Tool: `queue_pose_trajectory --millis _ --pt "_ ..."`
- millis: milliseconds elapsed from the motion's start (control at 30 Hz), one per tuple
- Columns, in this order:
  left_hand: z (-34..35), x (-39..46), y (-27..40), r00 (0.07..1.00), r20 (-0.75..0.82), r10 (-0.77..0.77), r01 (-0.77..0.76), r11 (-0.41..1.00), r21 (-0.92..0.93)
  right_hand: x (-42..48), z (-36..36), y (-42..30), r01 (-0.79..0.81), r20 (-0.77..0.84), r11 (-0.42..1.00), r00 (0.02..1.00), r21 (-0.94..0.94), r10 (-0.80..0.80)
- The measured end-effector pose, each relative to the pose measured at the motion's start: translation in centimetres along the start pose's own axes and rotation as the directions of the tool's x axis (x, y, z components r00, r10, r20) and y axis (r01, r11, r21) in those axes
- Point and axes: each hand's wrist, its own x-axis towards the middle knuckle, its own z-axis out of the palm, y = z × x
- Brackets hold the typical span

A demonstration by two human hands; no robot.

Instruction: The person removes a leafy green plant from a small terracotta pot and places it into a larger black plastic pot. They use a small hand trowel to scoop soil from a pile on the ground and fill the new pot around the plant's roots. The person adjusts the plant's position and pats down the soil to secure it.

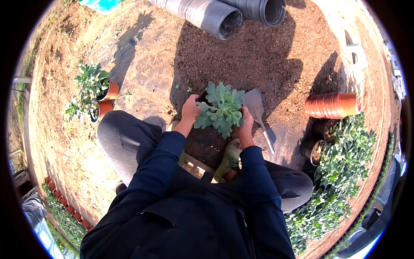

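Between my hands is a leafy green plant (221, 108) with lobed leaves, seen from above. It stands in a dark pot (202, 96), whose rim shows at the plant's upper left; leaves cover most of the pot. My left hand (190, 111) grips the left side of the pot, and my right hand (245, 122) is at its right side, the fingers partly hidden under leaves. Just right of the plant lies a metal hand trowel (254, 103), its blade away from me and its handle pointing back toward my right knee.
Loose brown soil (233, 61) spreads ahead. Beyond it lie nested grey pots (207, 16). Stacked orange pots (333, 106) lie at right, above black pots (313, 152) and dense foliage (346, 168). Two orange-potted plants (108, 90) are at left. I sit on a slatted seat (197, 165).
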Motion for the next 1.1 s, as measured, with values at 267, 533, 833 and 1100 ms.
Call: queue_pose_trajectory --millis 267,533,833,1100 --pt "0.3 0.2 0.3 0.999 -0.019 -0.035 0.034 0.998 -0.05 0.3 -0.4 3.5 -0.209 0.064 0.911 0.978 0.356 0.199" --pt "1.1 0.3 1.2 0.994 -0.003 0.108 -0.108 0.99 0.089 -2.9 2.0 1.2 -0.325 0.133 0.47 0.908 0.821 0.397" --pt "-0.5 -1.6 -2.7 0.994 -0.092 0.058 -0.045 0.99 0.134 0.1 0.1 -0.5 -0.077 0.183 0.954 0.983 0.291 0.023" --pt "0.7 0.0 -3.4 0.998 -0.05 -0.034 0.03 0.997 -0.077 -2.0 5.0 4.5 0.024 -0.096 0.881 0.995 0.473 0.025"
